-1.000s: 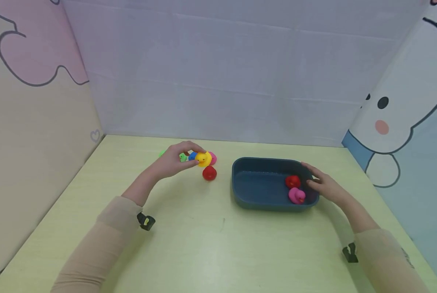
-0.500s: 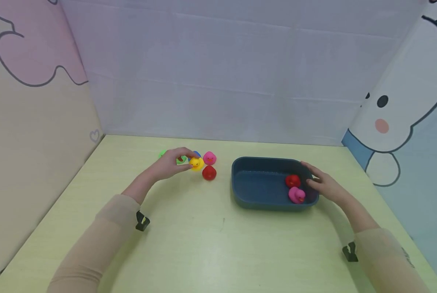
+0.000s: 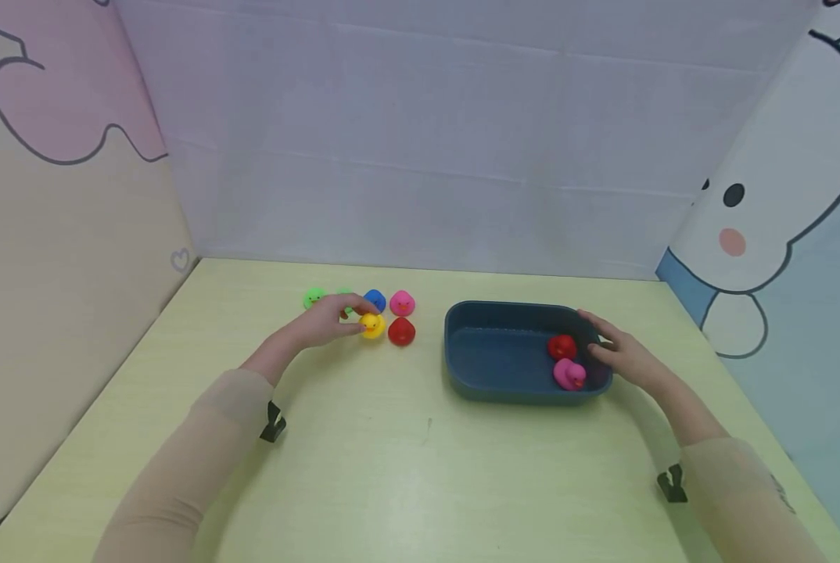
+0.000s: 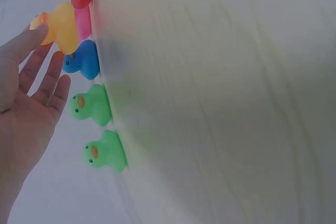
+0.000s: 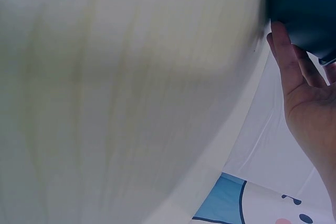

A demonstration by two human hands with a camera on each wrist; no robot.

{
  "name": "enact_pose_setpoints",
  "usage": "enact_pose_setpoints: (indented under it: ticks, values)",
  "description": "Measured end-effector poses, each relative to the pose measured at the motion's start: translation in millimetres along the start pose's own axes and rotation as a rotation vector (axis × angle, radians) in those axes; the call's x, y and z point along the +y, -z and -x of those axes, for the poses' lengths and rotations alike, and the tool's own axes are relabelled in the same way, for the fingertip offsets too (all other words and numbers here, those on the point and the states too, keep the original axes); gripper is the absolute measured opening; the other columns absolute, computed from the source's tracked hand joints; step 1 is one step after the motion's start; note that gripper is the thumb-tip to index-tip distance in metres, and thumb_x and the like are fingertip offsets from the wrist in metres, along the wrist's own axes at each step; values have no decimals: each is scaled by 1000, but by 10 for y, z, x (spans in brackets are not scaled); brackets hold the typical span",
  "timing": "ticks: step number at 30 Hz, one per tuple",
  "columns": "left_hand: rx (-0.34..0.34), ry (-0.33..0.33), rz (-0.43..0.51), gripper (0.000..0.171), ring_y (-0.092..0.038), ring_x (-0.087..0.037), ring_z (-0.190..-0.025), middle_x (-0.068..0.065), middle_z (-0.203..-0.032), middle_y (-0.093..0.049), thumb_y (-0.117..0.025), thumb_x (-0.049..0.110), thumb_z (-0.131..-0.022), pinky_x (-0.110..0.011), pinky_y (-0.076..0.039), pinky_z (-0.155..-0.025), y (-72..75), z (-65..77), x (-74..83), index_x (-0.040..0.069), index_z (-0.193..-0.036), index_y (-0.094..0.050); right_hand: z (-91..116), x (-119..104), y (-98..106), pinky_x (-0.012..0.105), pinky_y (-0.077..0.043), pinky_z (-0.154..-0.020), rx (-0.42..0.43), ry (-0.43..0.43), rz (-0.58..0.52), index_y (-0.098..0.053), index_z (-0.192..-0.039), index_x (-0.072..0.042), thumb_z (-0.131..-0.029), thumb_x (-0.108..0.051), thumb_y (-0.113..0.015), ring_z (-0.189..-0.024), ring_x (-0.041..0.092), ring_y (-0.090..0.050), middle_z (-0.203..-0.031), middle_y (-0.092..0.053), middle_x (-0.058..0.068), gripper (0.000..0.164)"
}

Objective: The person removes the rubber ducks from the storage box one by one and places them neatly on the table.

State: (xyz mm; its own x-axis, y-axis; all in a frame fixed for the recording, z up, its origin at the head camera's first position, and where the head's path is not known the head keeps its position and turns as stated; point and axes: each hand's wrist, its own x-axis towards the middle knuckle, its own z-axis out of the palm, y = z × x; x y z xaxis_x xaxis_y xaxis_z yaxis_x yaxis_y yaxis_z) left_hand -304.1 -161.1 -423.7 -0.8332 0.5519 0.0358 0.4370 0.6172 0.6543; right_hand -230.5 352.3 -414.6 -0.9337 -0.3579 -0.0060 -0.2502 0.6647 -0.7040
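Note:
My left hand (image 3: 324, 320) pinches a yellow rubber duck (image 3: 372, 326) between thumb and fingers, just in front of a blue duck (image 3: 375, 299) and left of a red duck (image 3: 402, 331). Whether the yellow duck touches the table cannot be told. A pink duck (image 3: 402, 303) stands behind the red one. Two green ducks (image 4: 92, 104) complete the back row at left; my hand partly covers one in the head view. At the right, my right hand (image 3: 627, 360) holds the right wall of a dark blue tub (image 3: 504, 395), thumb over the rim and fingers along the outside (image 5: 287, 56).
Inside the tub, at its right end, lie another red duck (image 3: 562, 347) and another pink duck (image 3: 570, 374). The pale yellow table (image 3: 420, 477) meets a plain cloth backdrop (image 3: 427, 219) behind the ducks. Printed panels stand at both sides.
My left hand has brought the yellow duck left and nearer to me, from before the pink duck to before the blue one. The right hand and tub stay still.

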Motion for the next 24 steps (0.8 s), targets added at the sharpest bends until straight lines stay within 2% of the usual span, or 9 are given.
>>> enact_pose_setpoints:
  ticks: [11,24]
  values:
    - [-59,79,1,29,-50,-23,-104,-3,-112,-59,-65,16,-90,-37,-45,-89,-58,-35,-60,18,-119,-62,-7,18,-8,63,-30,-99,7,10,3,-19,-149,-3,-97,-9,-48,-130,58,-23,-151,-18,30,60]
    - [-51,49,16,30,-51,-25,-107,-5,-112,-60,-64,13,-89,-41,-44,-92,-93,-45,-72,15,-119,-63,-18,71,-16,65,-28,-100,4,14,-11,-20,-149,-3,-97,-10,-49,-130,59,-22,-151,-18,30,60]
